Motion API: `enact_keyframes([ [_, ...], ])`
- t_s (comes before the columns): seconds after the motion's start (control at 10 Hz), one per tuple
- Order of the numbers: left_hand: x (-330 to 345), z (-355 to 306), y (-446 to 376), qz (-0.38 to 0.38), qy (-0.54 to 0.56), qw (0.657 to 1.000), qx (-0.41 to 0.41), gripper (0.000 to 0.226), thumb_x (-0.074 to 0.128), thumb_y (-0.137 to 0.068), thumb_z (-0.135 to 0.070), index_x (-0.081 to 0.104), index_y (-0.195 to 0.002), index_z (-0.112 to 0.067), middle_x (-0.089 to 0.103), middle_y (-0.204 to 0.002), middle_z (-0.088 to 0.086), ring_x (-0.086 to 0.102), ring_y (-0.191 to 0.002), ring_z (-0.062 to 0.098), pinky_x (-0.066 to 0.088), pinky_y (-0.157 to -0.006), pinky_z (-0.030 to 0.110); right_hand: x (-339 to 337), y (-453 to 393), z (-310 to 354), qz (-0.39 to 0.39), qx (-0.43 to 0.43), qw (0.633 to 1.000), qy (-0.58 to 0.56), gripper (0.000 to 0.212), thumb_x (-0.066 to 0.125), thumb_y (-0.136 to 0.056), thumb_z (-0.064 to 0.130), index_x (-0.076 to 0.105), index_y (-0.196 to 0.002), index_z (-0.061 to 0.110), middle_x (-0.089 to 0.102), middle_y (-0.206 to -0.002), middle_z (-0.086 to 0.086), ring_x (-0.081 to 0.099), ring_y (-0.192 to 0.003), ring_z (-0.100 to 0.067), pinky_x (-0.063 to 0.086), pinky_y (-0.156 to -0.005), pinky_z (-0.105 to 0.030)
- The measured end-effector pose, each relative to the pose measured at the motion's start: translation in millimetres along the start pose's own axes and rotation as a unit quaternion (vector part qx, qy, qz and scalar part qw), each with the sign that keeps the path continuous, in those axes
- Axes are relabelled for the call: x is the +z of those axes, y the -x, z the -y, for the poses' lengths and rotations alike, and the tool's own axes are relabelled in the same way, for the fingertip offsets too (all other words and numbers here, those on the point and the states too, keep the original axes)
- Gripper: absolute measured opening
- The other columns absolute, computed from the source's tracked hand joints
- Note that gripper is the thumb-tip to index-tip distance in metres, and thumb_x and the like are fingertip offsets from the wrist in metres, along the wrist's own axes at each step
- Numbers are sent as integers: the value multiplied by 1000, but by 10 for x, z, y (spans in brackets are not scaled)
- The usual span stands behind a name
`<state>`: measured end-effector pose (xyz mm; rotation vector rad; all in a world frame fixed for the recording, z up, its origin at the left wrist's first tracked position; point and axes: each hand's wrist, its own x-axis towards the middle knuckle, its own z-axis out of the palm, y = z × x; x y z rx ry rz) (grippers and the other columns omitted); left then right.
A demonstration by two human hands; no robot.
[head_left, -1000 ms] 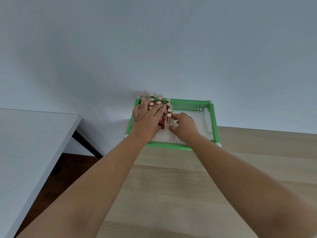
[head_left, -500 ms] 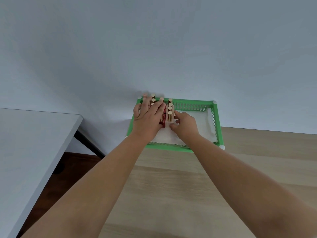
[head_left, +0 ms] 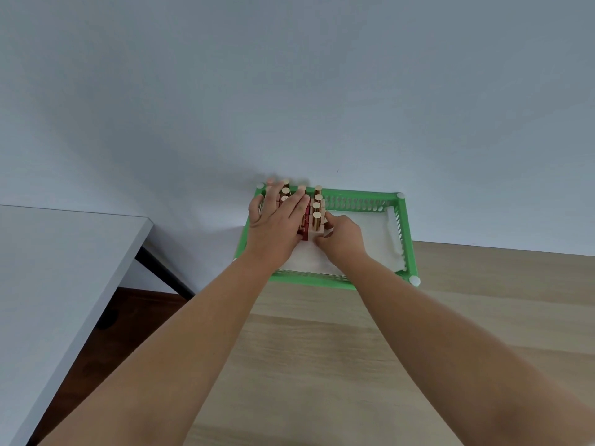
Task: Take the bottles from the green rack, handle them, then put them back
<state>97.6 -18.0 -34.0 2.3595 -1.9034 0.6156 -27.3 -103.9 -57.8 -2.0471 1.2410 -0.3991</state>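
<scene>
A green rack stands at the far edge of the wooden table, against the wall. Several small bottles with gold caps stand in rows in its left part. My left hand lies flat on top of the left rows with its fingers spread, hiding most of them. A dark red bottle shows at its edge. My right hand is just right of the rows. Its thumb and fingertips pinch the base of the nearest pale bottle, which stands upright.
A white liner covers the rack's floor to the right of the bottles. The wooden table stretches toward me. A grey table stands to the left, with a gap of dark floor between.
My left hand has slid a little farther over the bottle tops. My right hand has stayed on the nearest pale bottle, pressing it closer to the red row.
</scene>
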Motion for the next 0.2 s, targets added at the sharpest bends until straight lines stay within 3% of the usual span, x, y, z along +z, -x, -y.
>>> enact_keyframes([
  [0.1, -7, -19, -9, 7, 3, 1000, 0, 70, 60, -80, -54, 43, -141, -22, 42, -149, -8, 25, -143, 29, 10, -107, 43, -22, 5, -27, 5, 21, 1000, -9, 38, 71, -76, 21, 59, -110, 13, 61, -110, -11, 60, -91, -24, 44, -70, -28],
  [0.2, -66, -38, 28, 21, 35, 999, -4, 74, 45, -85, -62, 33, -147, -23, 30, -155, -10, 12, -147, 27, 9, -111, 44, -145, 141, 11, -22, 34, 997, -70, 70, 70, -79, 26, 38, -140, 15, 51, -131, -7, 61, -95, -17, 50, -84, -33],
])
